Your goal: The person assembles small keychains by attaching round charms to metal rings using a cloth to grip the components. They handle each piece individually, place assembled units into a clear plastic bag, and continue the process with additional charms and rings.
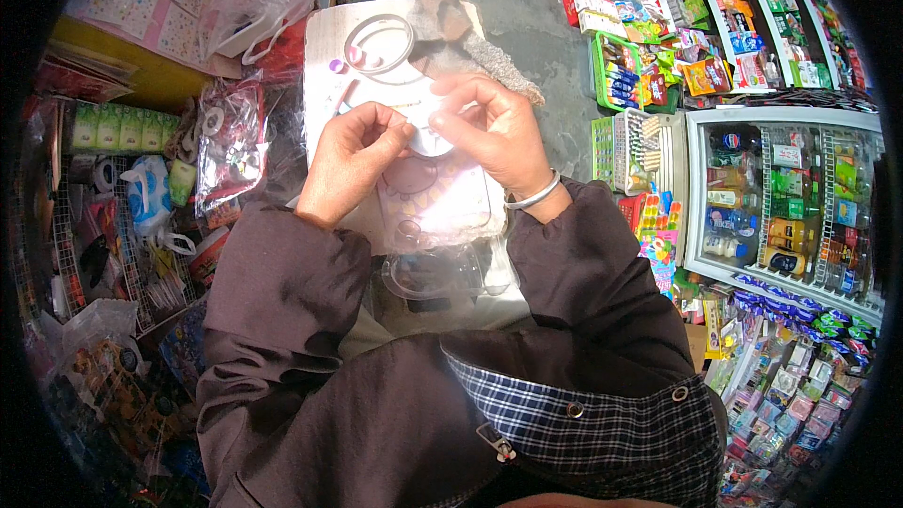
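My left hand (356, 158) is closed in a pinch, thumb against index finger, above a white round dish (431, 143). Whatever lies between those fingertips is too small to make out. Close by on the right, my right hand (499, 136) hovers over the same dish with bent fingers, its thumb apart from the index finger; I see nothing held there. Beyond the hands a pale hoop (411, 38) rests on the white board (324, 28), with a small purple cap (337, 66) beside it. Nearer me lies a pinkish printed sheet (437, 202), partly in glare.
A clear plastic container (428, 273) sits close to my body. A rough stone-like piece (503, 71) lies at the board's far right edge. Shelves of packets (705, 75) and a drinks fridge (696, 188) stand right; wire racks (122, 226) and a plastic bag (268, 0) are left.
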A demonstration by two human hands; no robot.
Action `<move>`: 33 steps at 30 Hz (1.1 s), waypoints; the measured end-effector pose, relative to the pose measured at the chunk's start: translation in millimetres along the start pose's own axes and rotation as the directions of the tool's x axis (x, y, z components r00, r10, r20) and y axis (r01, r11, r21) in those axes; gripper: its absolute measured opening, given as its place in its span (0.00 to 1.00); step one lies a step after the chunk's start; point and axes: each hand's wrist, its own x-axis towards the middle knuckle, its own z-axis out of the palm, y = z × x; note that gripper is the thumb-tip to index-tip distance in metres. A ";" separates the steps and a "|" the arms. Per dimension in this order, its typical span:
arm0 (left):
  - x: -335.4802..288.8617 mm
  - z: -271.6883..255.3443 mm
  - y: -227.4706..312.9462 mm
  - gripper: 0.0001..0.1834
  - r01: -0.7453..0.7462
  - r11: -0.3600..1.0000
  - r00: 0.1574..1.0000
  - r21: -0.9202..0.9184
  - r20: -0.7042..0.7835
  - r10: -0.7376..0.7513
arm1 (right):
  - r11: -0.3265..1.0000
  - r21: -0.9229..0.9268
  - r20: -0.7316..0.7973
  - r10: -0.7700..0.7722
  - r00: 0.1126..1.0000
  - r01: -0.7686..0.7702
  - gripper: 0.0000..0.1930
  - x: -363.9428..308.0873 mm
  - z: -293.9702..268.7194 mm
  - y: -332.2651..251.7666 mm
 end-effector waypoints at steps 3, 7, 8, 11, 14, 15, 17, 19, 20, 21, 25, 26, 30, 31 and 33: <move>0.3 -0.9 -0.6 0.10 -0.009 1.000 1.000 0.007 0.008 0.009 | 0.997 0.033 -0.002 0.074 0.997 -0.074 0.04 -2.2 -0.1 -1.9; 1.2 -2.9 -1.1 0.10 -0.004 1.000 1.000 -0.015 0.015 0.005 | 0.978 0.168 -0.011 0.127 0.992 -0.124 0.04 -2.0 0.2 -2.2; 1.2 -3.7 -1.0 0.10 -0.012 1.000 1.000 -0.023 0.016 0.012 | 0.969 0.211 -0.019 0.137 0.990 -0.130 0.04 -1.1 0.4 -1.6; 1.5 -1.7 -1.5 0.09 -0.037 0.997 0.999 -0.068 0.015 0.038 | 0.961 0.243 -0.005 0.137 0.991 -0.132 0.04 -0.8 -1.0 -0.7; 0.4 0.3 -1.2 0.08 -0.049 0.999 0.999 0.000 -0.007 0.049 | 0.962 0.266 -0.016 0.069 0.997 -0.063 0.03 -0.4 -0.8 -0.2; 0.0 0.8 -1.1 0.08 -0.051 0.999 0.999 0.006 -0.013 0.051 | 0.958 0.280 -0.011 0.067 0.998 -0.061 0.03 -0.3 -1.0 -0.4; -0.5 1.2 -1.0 0.08 -0.071 0.997 0.997 0.019 -0.027 0.071 | 0.949 0.310 -0.002 0.063 0.998 -0.060 0.03 -0.5 -0.8 -1.0; 0.1 0.7 -0.8 0.08 -0.069 0.998 0.997 0.009 -0.027 0.069 | 0.947 0.317 -0.004 0.063 0.998 -0.059 0.04 -1.1 -0.6 -1.4; 0.5 0.4 -0.7 0.08 -0.075 0.997 0.997 0.003 -0.026 0.075 | 0.947 0.317 -0.004 0.059 0.998 -0.055 0.04 -1.5 -0.6 -1.4; 0.8 -0.3 -0.3 0.08 -0.063 0.998 0.998 -0.017 -0.023 0.063 | 0.949 0.312 -0.006 0.059 0.998 -0.055 0.04 -1.4 -0.7 -1.1; 0.2 -0.4 1.7 0.07 -0.040 0.998 0.999 -0.053 -0.028 0.038 | 0.955 0.293 -0.018 0.050 0.999 -0.042 0.04 -0.5 -2.7 0.7; -0.2 0.4 2.5 0.07 -0.041 0.998 0.998 -0.042 -0.040 0.040 | 0.955 0.292 -0.024 0.052 0.998 -0.043 0.05 -0.2 -3.5 1.0; -3.9 5.3 5.4 0.06 -0.197 0.942 0.965 0.272 -0.117 0.235 | 0.949 0.317 0.026 0.000 1.000 -0.009 0.08 1.0 -7.4 0.2; -4.0 6.1 6.0 0.06 -0.238 0.918 0.949 0.317 -0.125 0.290 | 0.941 0.338 0.031 0.007 0.999 -0.017 0.09 0.3 -7.9 -0.5; -4.2 6.8 6.6 0.06 -0.279 0.888 0.930 0.366 -0.127 0.345 | 0.927 0.374 0.032 0.021 0.999 -0.032 0.11 -0.1 -7.8 -1.4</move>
